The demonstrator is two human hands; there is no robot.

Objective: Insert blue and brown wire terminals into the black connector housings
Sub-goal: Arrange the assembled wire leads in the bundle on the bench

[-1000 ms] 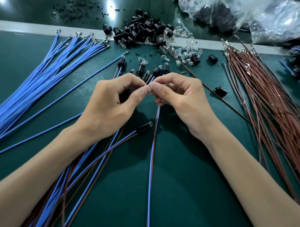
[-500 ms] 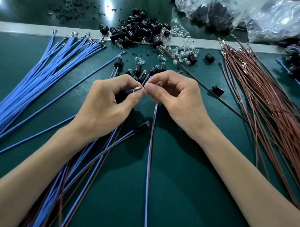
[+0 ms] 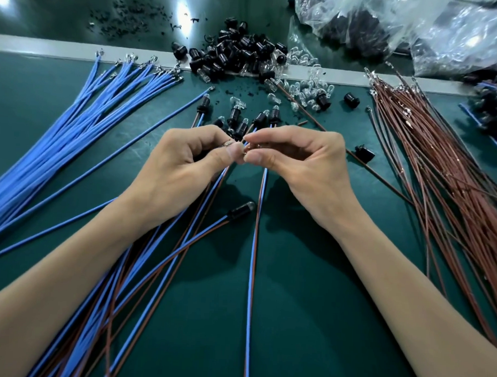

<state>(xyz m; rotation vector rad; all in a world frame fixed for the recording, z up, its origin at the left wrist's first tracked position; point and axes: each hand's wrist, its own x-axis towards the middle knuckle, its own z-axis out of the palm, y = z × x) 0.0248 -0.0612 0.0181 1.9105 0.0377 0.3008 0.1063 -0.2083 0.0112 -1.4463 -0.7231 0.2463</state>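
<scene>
Blue wires [image 3: 74, 131] fanned out at left, metal terminals twd far edge. Brown wires [image 3: 439, 172] bundled at right, same way. Black housings [image 3: 240, 52] piled loose, far centre. One blue/brown wire pair [image 3: 253, 245] up the centre, top end pinched betw. left hand [image 3: 183, 169] & right hand [image 3: 304, 167]. Wired housing [image 3: 239, 212] lying just left of it.

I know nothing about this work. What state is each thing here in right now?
left hand, curled, pinching a metal terminal
right hand, pinching the blue-and-brown wire pair
blue wires, loose, fanned out, no housings
brown wires, loose bundle, no housings
finished assembly, lying flat, wires in its housing
black housings, loose heap
clear bulbs, scattered loose
plastic bags, open or closed unclear
</scene>
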